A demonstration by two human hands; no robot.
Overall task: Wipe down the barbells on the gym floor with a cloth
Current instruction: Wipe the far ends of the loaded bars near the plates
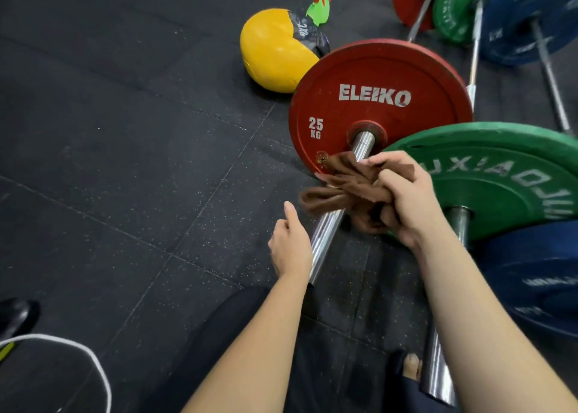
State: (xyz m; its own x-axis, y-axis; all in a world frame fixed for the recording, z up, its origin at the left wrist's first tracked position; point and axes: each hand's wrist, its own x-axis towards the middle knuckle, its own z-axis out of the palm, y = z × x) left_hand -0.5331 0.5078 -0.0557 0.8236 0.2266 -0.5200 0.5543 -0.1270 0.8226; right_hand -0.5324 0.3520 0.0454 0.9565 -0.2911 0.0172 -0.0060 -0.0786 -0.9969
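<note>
Red plate [406, 68], upper face: white block letters are reading "ELEIKO".
Red plate, left of its hub: white figures are reading "25 KG".
Gold sticker [322, 157], at the red plate's lower edge: its print is showing too small to read.
Green plate [500, 168], just right of and below the red plate: raised letters are running upside down, reading roughly "UXIAOJU", cut off at the ends.
Yellow ball [272, 49], up-left of the red plate: pale script on its dark patch is showing too blurred to read.
</note>
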